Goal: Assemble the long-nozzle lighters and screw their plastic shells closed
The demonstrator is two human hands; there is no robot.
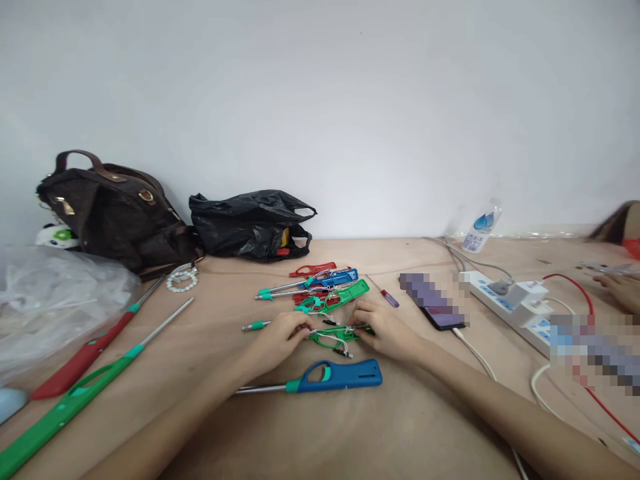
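Observation:
My left hand (pixel 280 337) and my right hand (pixel 383 328) both pinch a green lighter half-shell (pixel 334 335) with loose white wires, lying on the brown table between them. Its metal tube with a teal collar (pixel 256 325) sticks out to the left of my left hand. Just behind lies a heap of opened lighter shells (pixel 325 288) in red, blue and green. A whole blue long-nosed lighter (pixel 334 377) lies in front of my hands.
A green lighter (pixel 65 408) and a red lighter (pixel 83 355) lie at the left beside clear plastic (pixel 45 300). A brown handbag (pixel 113 210), black bag (pixel 253 225), small screwdriver (pixel 384 292), phone (pixel 436 308) and power strip (pixel 515 303) stand behind. Another person's hand (pixel 620 288) is at far right.

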